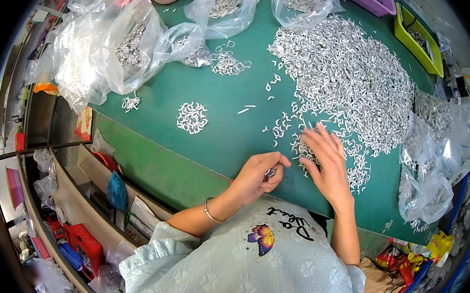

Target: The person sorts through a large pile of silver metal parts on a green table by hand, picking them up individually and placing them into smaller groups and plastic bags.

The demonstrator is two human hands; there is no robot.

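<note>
A large heap of small curved silvery metal pieces (343,72) spreads over the green table at the right. My right hand (327,158) lies over the heap's near edge, fingers stretched out and touching the scattered pieces. Close to its left, my left hand (260,175) is curled at the table's front edge. A few small metal pieces (269,173) show inside its bent fingers; how many is hidden. Left of the hands is a small round pile of the same curved pieces (192,117). Two thin straight pieces (246,109) lie between that pile and the heap.
Clear plastic bags (127,46) of metal parts stand at the back left, with a loose cluster of rings (230,62) beside them. A yellow-green basket (419,39) sits at the back right. Another plastic bag (429,176) lies at the right edge. Open drawers (95,191) are below left.
</note>
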